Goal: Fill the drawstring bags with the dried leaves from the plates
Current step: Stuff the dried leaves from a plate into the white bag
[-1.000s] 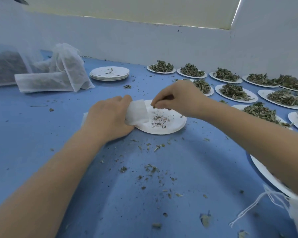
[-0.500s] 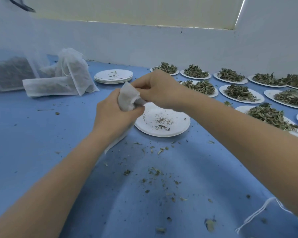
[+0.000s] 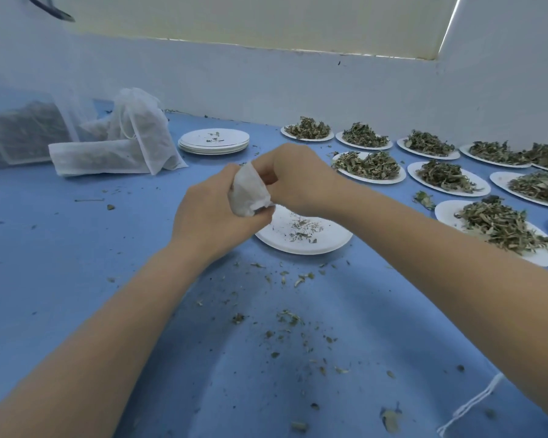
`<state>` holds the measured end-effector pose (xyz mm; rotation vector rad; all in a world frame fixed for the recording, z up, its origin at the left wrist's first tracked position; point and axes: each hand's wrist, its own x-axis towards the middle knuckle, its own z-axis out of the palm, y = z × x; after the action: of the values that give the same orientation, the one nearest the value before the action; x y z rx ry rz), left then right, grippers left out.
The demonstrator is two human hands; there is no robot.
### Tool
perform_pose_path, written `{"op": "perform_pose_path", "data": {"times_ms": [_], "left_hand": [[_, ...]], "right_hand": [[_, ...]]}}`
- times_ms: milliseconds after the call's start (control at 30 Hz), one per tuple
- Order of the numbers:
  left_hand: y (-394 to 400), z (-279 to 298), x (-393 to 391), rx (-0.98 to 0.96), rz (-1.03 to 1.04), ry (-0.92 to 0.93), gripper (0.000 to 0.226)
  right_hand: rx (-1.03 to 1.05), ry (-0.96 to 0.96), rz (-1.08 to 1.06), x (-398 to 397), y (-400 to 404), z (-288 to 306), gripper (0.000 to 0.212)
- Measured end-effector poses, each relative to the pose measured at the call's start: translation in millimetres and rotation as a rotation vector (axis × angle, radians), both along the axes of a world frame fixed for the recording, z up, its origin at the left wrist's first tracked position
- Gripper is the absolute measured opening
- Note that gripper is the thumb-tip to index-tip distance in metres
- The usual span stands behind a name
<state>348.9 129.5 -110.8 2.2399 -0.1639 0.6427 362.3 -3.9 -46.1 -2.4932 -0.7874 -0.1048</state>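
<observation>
Head view: one small white drawstring bag (image 3: 247, 193), long axis running from 11 o'clock at its top to 5 o'clock at its lower end, held above the blue table (image 3: 76, 263). The left hand (image 3: 212, 213) gripped it from 8 o'clock, fingers curled round the lower part; the right hand (image 3: 293, 178) pinched its upper edge from 2 o'clock. Cloth was crumpled and opaque. A near-empty white plate (image 3: 304, 232) with leaf crumbs lay directly beneath, at 5 o'clock of the bag. Plates of dried leaves (image 3: 367, 165) stood at 2 o'clock; filled bags (image 3: 121, 147) at 10 o'clock.

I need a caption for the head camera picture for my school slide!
Both hands, left hand and right hand, hold a small white mesh bag above a nearly emptied white paper plate.
</observation>
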Motion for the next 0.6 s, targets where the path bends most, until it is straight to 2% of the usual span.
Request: {"op": "perform_pose_path", "data": {"times_ms": [100,233,300,367,400,500,567,600], "left_hand": [[3,0,2,0.039,0.009,0.008,0.034],[8,-6,5,0.116,0.02,0.022,0.037],[10,-10,7,0.111,0.028,0.045,0.043],[14,-14,8,0.066,0.033,0.076,0.049],[16,-15,9,0.036,0.033,0.085,0.051],[18,-17,10,0.001,0.027,0.1,0.053],[18,-19,10,-0.007,0.017,0.122,0.052],[19,-19,9,-0.014,0.011,0.134,0.051]], "right_hand": [[0.123,0.103,0.051,-1,-15,3,0.02],[0.277,0.212,-0.035,-2,-40,-8,0.02],[0.264,0.247,-0.135,-2,-50,-20,0.019],[0.111,0.238,-0.261,-1,-59,-33,0.026],[-0.023,0.204,-0.322,1,-62,-38,0.039],[-0.343,0.152,-0.442,0,-60,-52,0.099],[-0.336,0.247,-0.495,-1,-56,-58,0.126],[-0.285,0.291,-0.511,-1,-55,-61,0.132]]}}
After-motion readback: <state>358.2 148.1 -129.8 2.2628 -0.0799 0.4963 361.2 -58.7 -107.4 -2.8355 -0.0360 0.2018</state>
